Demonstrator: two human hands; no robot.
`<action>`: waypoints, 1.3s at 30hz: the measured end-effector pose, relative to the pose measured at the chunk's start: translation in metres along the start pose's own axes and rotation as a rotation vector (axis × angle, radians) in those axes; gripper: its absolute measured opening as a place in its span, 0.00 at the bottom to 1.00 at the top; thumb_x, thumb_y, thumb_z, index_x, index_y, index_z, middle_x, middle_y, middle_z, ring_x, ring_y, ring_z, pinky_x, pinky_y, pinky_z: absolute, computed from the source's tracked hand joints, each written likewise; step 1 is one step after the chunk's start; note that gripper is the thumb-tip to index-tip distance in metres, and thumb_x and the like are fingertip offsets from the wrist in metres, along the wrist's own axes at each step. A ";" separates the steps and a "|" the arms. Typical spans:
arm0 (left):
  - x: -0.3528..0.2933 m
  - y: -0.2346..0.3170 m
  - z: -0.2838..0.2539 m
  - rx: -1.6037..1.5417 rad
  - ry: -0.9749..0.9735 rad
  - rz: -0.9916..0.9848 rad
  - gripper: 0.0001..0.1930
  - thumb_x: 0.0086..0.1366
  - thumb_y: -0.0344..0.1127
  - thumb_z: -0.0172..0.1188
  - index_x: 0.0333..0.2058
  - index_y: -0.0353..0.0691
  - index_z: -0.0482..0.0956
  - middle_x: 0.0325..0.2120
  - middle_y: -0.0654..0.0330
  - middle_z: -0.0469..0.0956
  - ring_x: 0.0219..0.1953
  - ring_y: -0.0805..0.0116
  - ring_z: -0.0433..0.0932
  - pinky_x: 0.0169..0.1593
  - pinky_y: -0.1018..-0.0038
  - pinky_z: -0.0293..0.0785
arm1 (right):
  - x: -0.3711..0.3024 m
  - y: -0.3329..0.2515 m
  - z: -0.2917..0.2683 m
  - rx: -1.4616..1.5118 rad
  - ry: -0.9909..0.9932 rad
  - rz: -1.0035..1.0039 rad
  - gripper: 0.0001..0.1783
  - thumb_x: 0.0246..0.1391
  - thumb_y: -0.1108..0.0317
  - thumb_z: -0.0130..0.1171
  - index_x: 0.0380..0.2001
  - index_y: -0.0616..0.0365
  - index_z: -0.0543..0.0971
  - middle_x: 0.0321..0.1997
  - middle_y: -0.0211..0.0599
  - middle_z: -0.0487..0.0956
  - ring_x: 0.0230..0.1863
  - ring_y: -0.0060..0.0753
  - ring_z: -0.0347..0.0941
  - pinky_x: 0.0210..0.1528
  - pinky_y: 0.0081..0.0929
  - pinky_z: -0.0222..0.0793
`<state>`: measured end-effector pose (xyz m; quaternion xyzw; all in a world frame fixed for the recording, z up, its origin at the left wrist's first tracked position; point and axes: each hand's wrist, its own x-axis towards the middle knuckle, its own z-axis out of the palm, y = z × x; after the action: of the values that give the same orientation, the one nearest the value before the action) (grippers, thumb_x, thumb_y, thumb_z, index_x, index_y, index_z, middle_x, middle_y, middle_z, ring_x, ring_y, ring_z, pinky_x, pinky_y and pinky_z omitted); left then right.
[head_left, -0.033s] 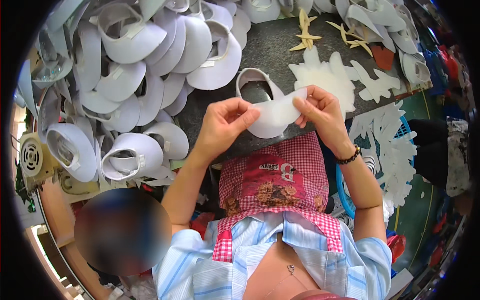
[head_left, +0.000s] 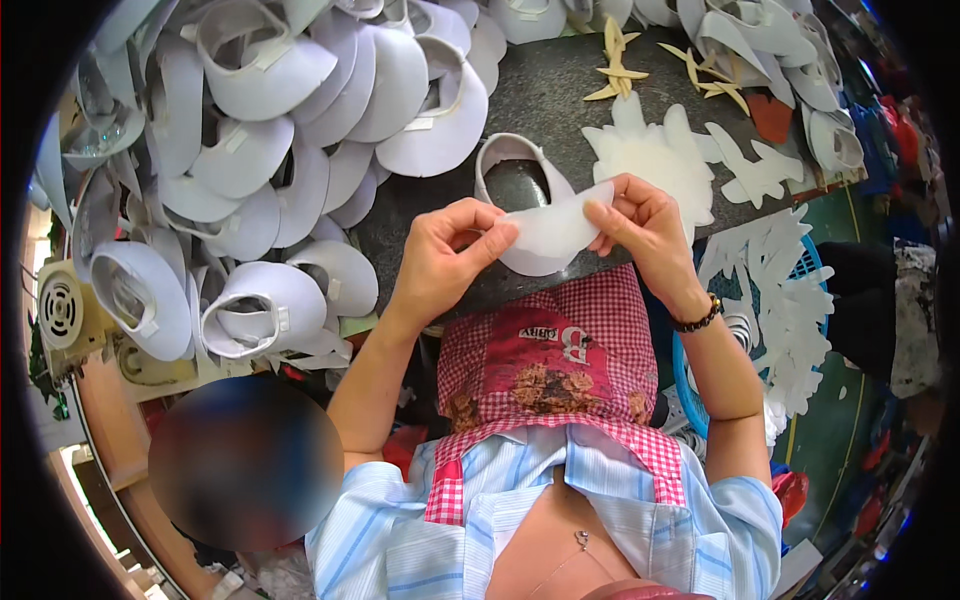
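Bare worktop [head_left: 540, 85] is leaving a passage at upper centre of the frame, between the visor pile [head_left: 245, 165] crowding the upper left and the tan strips [head_left: 615, 72]. White cut-outs [head_left: 655, 165] are blocking the space right of centre; a lone visor [head_left: 560, 183] (lying close to the front edge) is obstructing the passage's lower end.

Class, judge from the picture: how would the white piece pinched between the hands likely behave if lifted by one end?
The white piece would probably bend somewhat, since it looks thin and sheet-like. It is likely light: the left hand and right hand each pinch just one end.
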<state>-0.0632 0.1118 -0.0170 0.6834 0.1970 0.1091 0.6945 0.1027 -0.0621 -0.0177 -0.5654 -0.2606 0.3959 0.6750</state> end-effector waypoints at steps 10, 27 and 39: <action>-0.014 -0.040 -0.003 0.387 0.140 0.210 0.08 0.53 0.32 0.66 0.22 0.35 0.78 0.46 0.58 0.75 0.49 0.64 0.73 0.56 0.69 0.64 | -0.003 0.042 0.005 -0.791 0.090 -0.181 0.16 0.47 0.64 0.65 0.22 0.65 0.72 0.43 0.37 0.78 0.28 0.29 0.71 0.33 0.25 0.70; 0.000 -0.026 -0.005 1.055 0.326 0.240 0.13 0.46 0.35 0.70 0.17 0.38 0.73 0.27 0.56 0.71 0.34 0.54 0.70 0.39 0.62 0.65 | 0.009 0.010 0.038 -1.145 -0.074 -0.511 0.16 0.50 0.71 0.55 0.44 0.64 0.73 0.46 0.48 0.73 0.45 0.50 0.73 0.47 0.38 0.70; -0.016 0.005 -0.003 -0.340 0.002 0.198 0.23 0.63 0.34 0.58 0.53 0.30 0.65 0.44 0.55 0.73 0.45 0.68 0.73 0.49 0.74 0.70 | 0.004 -0.016 0.034 -0.720 -0.332 -0.691 0.07 0.48 0.72 0.56 0.32 0.60 0.76 0.30 0.46 0.75 0.35 0.52 0.73 0.38 0.41 0.69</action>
<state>-0.0784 0.1079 -0.0100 0.5723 0.1082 0.2096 0.7854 0.0812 -0.0407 0.0057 -0.5724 -0.6548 0.1198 0.4788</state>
